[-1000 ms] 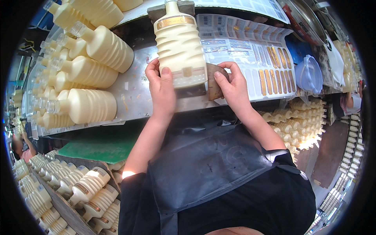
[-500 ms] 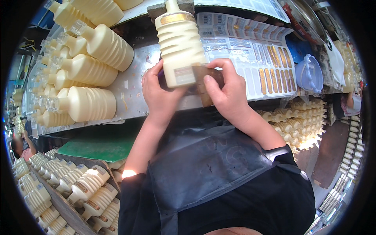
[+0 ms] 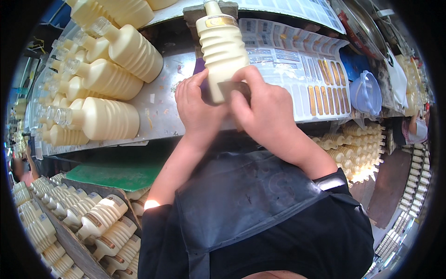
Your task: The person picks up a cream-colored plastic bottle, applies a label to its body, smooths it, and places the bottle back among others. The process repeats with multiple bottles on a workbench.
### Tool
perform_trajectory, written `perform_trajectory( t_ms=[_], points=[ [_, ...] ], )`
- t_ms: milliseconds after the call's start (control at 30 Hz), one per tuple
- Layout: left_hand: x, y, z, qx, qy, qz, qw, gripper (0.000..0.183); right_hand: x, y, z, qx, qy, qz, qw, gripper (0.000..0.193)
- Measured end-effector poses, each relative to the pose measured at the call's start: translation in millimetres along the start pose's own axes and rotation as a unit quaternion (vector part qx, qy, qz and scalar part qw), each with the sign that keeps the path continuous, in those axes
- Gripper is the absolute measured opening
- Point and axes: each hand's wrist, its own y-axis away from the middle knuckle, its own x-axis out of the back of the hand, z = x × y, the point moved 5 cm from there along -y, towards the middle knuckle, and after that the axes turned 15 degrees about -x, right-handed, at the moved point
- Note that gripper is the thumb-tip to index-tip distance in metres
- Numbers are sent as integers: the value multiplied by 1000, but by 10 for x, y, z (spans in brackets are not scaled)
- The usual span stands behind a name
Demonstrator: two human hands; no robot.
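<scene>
A cream bottle (image 3: 224,53) with a wavy ribbed body lies on its side, base toward me. A gold label (image 3: 219,22) sits on its shoulder. My left hand (image 3: 197,104) is closed round the left side of the base, thumb hidden from clear view. My right hand (image 3: 267,102) pinches a flat brown scraper-like piece (image 3: 236,87) between thumb and fingers and presses it on the lower body. Something purple (image 3: 200,68) shows beneath the bottle. A brown block (image 3: 191,16) props the neck end.
Several cream bottles (image 3: 111,118) are piled at the left of the metal table (image 3: 160,100). Sheets of gold and silver labels (image 3: 327,88) lie at right, beside a light-blue basket (image 3: 366,93). Bottles fill racks at lower left (image 3: 104,214) and below the table's right side (image 3: 353,149).
My right hand has moved the brown piece left across the lower bottle, over the clear rectangular label seen there before. The bottle sits slightly farther right in view.
</scene>
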Motion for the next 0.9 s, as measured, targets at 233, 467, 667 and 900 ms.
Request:
perform_trajectory(
  t_ms=[233,467,667,900],
  points=[
    [-66,70,-177,151,192,-7,970,84,-15,-98,241,-51,-32,-16,998,23],
    [-195,194,-271,226,357,57,905,49,-77,-33,499,-73,-70,8,995,22],
    [-189,248,-288,181,394,46,900,44,-216,-48,939,-174,-150,11,973,27],
    [-152,260,-332,211,436,34,874,50,-194,-17,1002,-141,-296,-11,945,27]
  ],
)
